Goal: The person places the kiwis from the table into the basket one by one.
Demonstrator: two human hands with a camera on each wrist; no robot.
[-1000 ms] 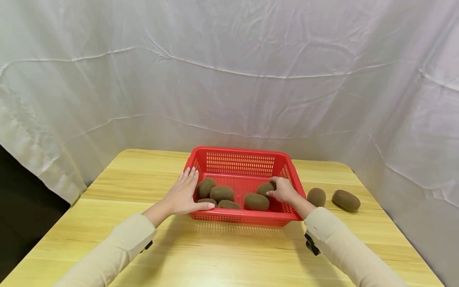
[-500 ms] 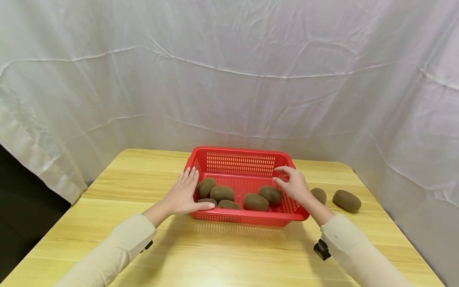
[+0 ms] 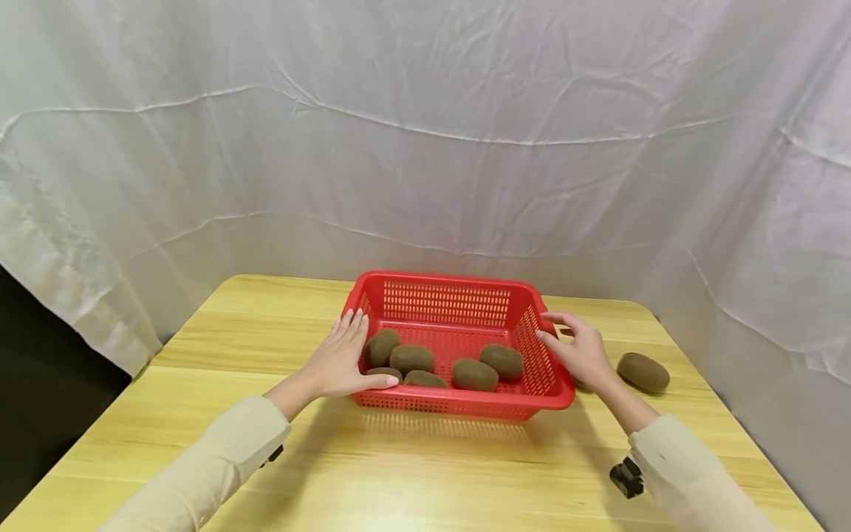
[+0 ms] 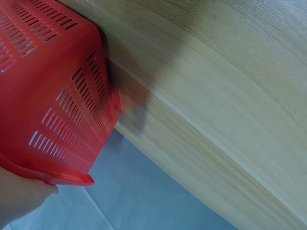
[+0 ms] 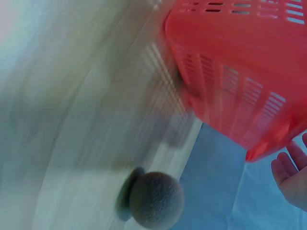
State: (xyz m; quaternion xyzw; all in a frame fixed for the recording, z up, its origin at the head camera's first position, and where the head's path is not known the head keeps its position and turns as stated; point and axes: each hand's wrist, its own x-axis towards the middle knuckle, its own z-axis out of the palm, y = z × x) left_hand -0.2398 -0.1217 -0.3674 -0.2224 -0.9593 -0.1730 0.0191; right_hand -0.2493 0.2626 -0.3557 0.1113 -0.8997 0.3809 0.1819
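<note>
A red plastic basket (image 3: 459, 400) with slotted walls stands on the table, holding several brown kiwis (image 3: 412, 359) in its left and front right parts. My left hand (image 3: 339, 362) rests over the basket's left front corner, fingers straight and thumb along the front rim. Empty, my right hand (image 3: 582, 355) is at the right rim, thumb and fingers apart. Below it a kiwi (image 3: 583, 386) is mostly hidden by the hand. Another kiwi (image 3: 643, 372) lies farther right on the table. From the right wrist, one kiwi (image 5: 157, 200) shows outside the basket, overlapping a second behind it.
The wooden table (image 3: 425, 473) has rounded far corners. A pale hanging cloth (image 3: 425, 185) closes off the back and both sides. A dark area (image 3: 40, 391) lies beyond the table's left edge.
My right hand let go of a kiwi inside the basket, then moved up and right to the right rim. That kiwi lies in the basket's front right part. The left hand stayed put.
</note>
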